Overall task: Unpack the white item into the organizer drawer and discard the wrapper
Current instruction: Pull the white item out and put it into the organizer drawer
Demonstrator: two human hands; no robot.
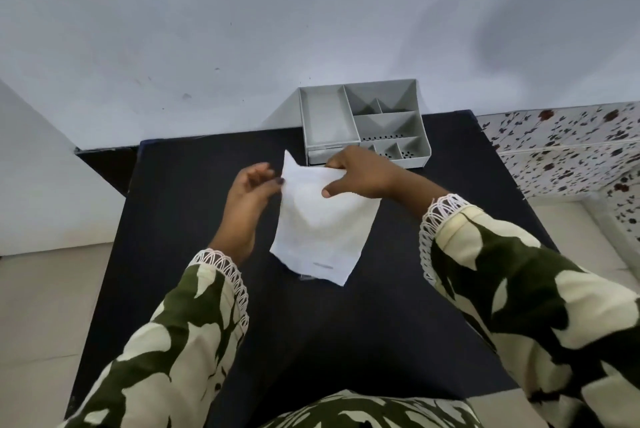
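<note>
We see the black table point(180, 185) bare along its left edge, its near edge and its right edge; a hand could pass freely there. At the far edge, right of centre, the grey organizer point(363, 122) stands against the wall point(242, 46), so approach from behind is closed. Its compartments are open from above. In front of it, the white packet point(322, 230) and both hands block the direct path to its front face.
</note>
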